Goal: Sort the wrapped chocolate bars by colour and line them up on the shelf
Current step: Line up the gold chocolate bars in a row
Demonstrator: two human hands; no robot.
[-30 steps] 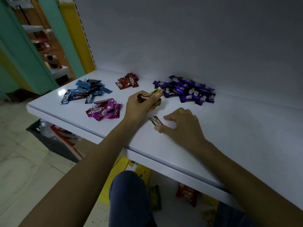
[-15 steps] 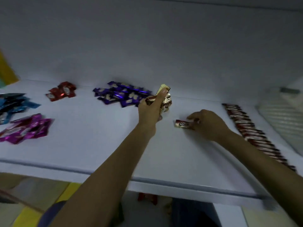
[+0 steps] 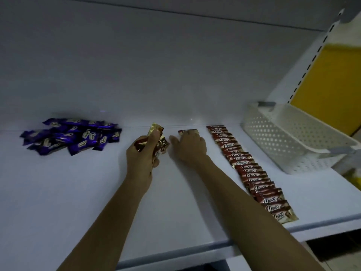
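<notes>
Two hands work at the back of the white shelf (image 3: 78, 192). The left hand (image 3: 142, 155) is curled tight round a bunch of brown-and-gold bars (image 3: 162, 144), thumb up along one gold end. Just at its three o'clock, the right hand (image 3: 188, 148) lies back-up, its fingertips (image 3: 193, 133) on a single brown bar (image 3: 182, 131) that lies flat at its twelve o'clock by the back wall. We cannot tell whether they pinch it or only press it. At the right hand's three o'clock, a row of brown bars (image 3: 252, 173) runs, overlapping, towards five o'clock. A purple pile (image 3: 72, 136) sits at the left hand's nine o'clock, and a white basket (image 3: 283, 141) lies beyond the row.
</notes>
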